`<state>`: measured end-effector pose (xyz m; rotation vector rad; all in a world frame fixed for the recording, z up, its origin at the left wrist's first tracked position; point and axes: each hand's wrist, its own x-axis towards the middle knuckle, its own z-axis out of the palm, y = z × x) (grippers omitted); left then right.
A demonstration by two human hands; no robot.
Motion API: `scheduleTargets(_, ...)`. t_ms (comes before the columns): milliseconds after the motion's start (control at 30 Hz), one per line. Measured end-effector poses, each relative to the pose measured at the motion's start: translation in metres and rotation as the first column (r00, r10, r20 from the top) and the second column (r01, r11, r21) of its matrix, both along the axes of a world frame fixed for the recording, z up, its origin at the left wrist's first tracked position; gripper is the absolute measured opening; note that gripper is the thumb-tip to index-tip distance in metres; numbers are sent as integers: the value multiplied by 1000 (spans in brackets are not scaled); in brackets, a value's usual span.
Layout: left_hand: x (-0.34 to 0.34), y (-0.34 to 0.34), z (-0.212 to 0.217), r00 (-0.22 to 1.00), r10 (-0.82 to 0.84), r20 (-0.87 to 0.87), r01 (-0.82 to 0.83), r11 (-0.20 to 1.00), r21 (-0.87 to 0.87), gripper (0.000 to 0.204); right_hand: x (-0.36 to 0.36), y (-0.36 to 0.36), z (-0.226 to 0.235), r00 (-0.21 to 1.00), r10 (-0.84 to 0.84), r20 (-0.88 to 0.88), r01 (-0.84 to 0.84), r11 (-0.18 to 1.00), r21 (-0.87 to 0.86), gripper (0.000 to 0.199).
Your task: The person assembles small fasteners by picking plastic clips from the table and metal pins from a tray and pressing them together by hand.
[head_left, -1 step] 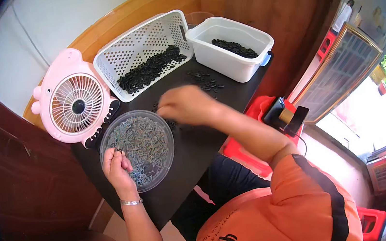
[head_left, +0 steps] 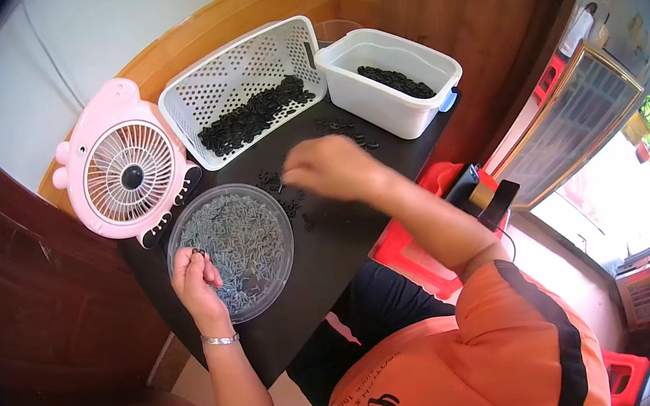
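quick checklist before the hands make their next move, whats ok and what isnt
1. Left hand has hold of a small black piece: ok, it shows at the fingertips.
2. Right hand has hold of a piece: cannot tell, its fingertips are too unclear.
3. Round clear tub is stocked: ok, many thin grey pieces inside.
4. All black pieces are contained: not ok, loose black pieces lie on the dark table.
5. White perforated basket and white bin stand upright: ok, both hold black pieces.
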<state>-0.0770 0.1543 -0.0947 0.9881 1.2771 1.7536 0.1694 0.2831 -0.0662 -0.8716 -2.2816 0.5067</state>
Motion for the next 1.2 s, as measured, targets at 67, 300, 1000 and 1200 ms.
scheduleTargets(67,5,1,3,1000,-4,10,4,1000,10,14,41,8,0,993,-92,79,89,995,47,18)
scheduleTargets(300,5,-1,2,1000,-22,-8,22,1000,-8,13,72,27,-20,937,-94,336,120,991,-58,26)
scheduleTargets(1000,12,-4,3,986,-162,35,161,987,26,14,1,14,-16,950,196,-245,-309,723,-618,22)
scheduleTargets(1200,18,-6,4,963,-267,27,266,963,41,18,-61,-3,1,815,338,-470,-579,478,-660,24)
